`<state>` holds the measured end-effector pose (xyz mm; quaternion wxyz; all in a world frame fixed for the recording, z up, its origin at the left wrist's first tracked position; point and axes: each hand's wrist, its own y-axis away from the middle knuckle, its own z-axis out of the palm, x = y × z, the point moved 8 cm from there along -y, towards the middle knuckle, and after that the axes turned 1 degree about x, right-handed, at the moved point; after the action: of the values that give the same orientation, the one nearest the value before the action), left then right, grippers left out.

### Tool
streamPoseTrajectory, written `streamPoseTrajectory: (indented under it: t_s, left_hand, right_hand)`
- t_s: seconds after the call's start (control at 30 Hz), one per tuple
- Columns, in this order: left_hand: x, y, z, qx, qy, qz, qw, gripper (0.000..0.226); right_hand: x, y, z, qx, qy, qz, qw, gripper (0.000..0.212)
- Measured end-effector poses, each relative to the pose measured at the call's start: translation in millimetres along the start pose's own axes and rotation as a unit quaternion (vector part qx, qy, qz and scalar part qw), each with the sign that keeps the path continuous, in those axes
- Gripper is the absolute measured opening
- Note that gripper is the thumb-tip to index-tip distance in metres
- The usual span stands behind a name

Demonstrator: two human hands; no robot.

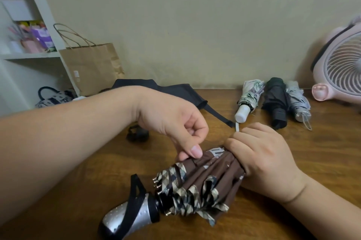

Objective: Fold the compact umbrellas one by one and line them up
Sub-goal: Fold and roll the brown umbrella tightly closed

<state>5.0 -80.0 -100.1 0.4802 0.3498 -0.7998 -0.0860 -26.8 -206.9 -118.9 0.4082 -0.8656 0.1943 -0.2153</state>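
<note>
Brown plaid umbrella lies near on the surface, strap not yet fastened: right grip wraps its canopy, left grip pinches a pleat. Three folded umbrellas lined up back right. Black one behind looks unfolded, probably still to do.

Both forearms bare, left hand thumbnail trimmed short

- brown umbrella: brown canopy, beige-black plaid edging
- handle: silver, dotted, black ends
- strap: black
- white umbrella: grey-green leaf print, white grip
- black umbrella: plain
- grey umbrella: fine stripes
- table: brown woodgrain
- fan: pink
- bag: tan paper
- wall: beige
</note>
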Motion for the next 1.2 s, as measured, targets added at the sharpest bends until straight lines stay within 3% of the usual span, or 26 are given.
streamPoseTrajectory:
  t_s: [0.2,0.33,0.43,0.53,0.6,0.67,0.77,0.83,0.9,0.93,1.0,1.07,1.13,1.2]
  left_hand:
    - [-36.4,-26.1,1.9,0.006,0.114,0.020,0.993,0.022]
    - [-80.4,-23.8,-18.3,0.126,0.202,-0.030,0.971,0.024]
    - [-110.4,-3.7,-31.5,0.186,0.311,-0.050,0.931,0.021]
    - [-132.2,13.5,-42.2,0.236,0.335,-0.045,0.911,0.017]
    - [-137.3,19.8,-50.0,0.289,0.279,-0.056,0.914,0.021]
    - [-131.9,29.0,-60.3,0.366,0.093,-0.111,0.919,0.017]
    - [-102.7,48.5,-73.5,0.426,-0.081,-0.171,0.884,0.016]
    - [-61.0,77.9,-86.9,0.532,-0.050,-0.123,0.836,0.010]
    - [-3.3,107.4,-87.6,0.618,-0.022,-0.001,0.786,0.002]
    - [31.0,112.9,-78.4,0.620,-0.063,0.055,0.780,0.005]
    - [84.4,100.2,-47.5,0.535,-0.218,0.095,0.811,0.013]
    - [77.7,81.2,-33.5,0.426,-0.293,-0.008,0.856,0.019]
    - [38.7,73.4,-34.4,0.346,-0.255,-0.141,0.892,0.028]
    - [4.9,74.9,-37.2,0.344,-0.142,-0.173,0.912,0.032]
  right_hand:
    - [7.0,4.9,6.6,-0.033,0.011,-0.002,0.999,0.021]
    - [17.8,11.2,10.3,-0.059,-0.014,0.036,0.998,0.027]
    - [31.4,13.1,3.4,-0.034,-0.026,0.091,0.995,0.032]
    - [42.6,13.7,-5.7,-0.010,-0.028,0.125,0.992,0.031]
    - [45.9,13.7,-9.0,-0.009,-0.022,0.136,0.990,0.026]
    - [48.0,13.8,-10.4,-0.015,-0.014,0.144,0.989,0.025]
    - [52.4,14.0,-11.3,-0.038,0.000,0.157,0.987,0.025]
    - [55.3,15.2,-8.6,-0.070,0.009,0.161,0.984,0.027]
    - [57.8,18.7,-0.4,-0.115,0.032,0.171,0.978,0.030]
    - [58.8,21.5,4.7,-0.136,0.049,0.179,0.973,0.031]
    - [60.3,26.0,11.2,-0.167,0.070,0.196,0.964,0.033]
    - [62.3,27.2,11.3,-0.195,0.078,0.221,0.952,0.036]
    - [64.2,27.1,5.3,-0.213,0.090,0.246,0.941,0.038]
    - [65.1,28.1,-0.5,-0.226,0.099,0.265,0.932,0.036]
